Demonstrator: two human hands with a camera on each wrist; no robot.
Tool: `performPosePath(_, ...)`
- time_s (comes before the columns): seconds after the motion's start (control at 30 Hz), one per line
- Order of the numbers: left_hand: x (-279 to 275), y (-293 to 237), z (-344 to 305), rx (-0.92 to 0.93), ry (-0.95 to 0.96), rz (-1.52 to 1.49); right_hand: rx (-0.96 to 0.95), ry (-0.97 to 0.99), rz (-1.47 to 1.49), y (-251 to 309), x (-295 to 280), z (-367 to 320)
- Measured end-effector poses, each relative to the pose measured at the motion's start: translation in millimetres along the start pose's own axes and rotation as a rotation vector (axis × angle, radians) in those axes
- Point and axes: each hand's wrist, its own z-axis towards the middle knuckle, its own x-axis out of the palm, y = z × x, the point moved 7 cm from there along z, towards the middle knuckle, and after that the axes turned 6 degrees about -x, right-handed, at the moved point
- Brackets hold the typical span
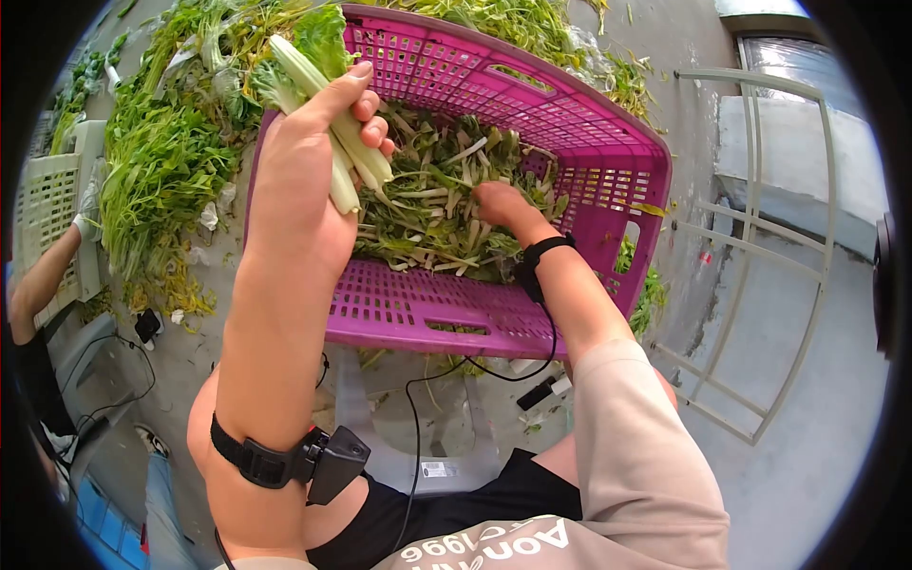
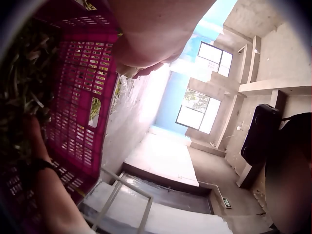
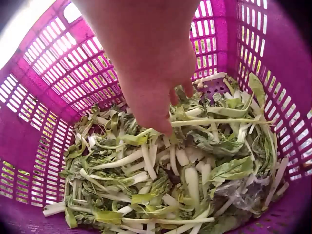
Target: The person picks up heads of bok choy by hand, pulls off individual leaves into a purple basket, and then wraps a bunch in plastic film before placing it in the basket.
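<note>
My left hand (image 1: 318,161), raised over the left side of a purple plastic crate (image 1: 408,318), grips a bunch of pale green stalks (image 1: 302,71). A bright leaf shows at its far end, and the cut ends point down. Inside the crate, my right hand (image 1: 503,207) reaches down into wilted leaves and pale stem pieces (image 1: 427,233). Seen from the right wrist, the thumb and curled fingers pinch a long thin green stem (image 3: 219,121) that runs out sideways over the trimmings. In the left wrist view, the left hand (image 2: 146,34) mostly hides its stalks.
Leafy greens (image 1: 171,152) lie heaped on the floor left of the crate and behind it. Another person's gloved hand (image 1: 90,199) is beside a white crate (image 1: 57,190) at far left. A metal frame (image 1: 750,237) lies at right. Black cables (image 1: 415,418) hang across my lap.
</note>
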Motion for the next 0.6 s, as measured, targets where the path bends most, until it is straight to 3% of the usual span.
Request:
performPosePath(0.07, 1, -3, 1, 0.017, 0.017, -0.011, -0.139, -0.029, 0.161, 21, -1, -6)
performPosePath(0.13, 1, -3, 0, 0.016, -0.003, 0.013, -0.164, -0.094, 0.109, 26, -4, -13)
performPosePath(0.2, 1, -2, -3, 0.01, -0.024, 0.046, -0.111, -0.364, -0.052, 22, -19, -20)
performPosePath(0.3, 1, -1, -5, -0.004, -0.019, 0.05, -0.025, -0.288, 0.074, 0, 7, 5)
performPosePath(0.4, 0, -1, -3, -0.007, -0.006, 0.048, -0.055, -0.221, 0.096, 5, 17, 9)
performPosePath(0.53, 2, -2, 1, 0.009, -0.011, 0.05, -0.066, -0.331, 0.062, 32, -25, -27)
performPosePath(0.6, 3, -3, 0, -0.002, -0.015, 0.057, -0.273, -0.675, 0.159, 42, -61, -56)
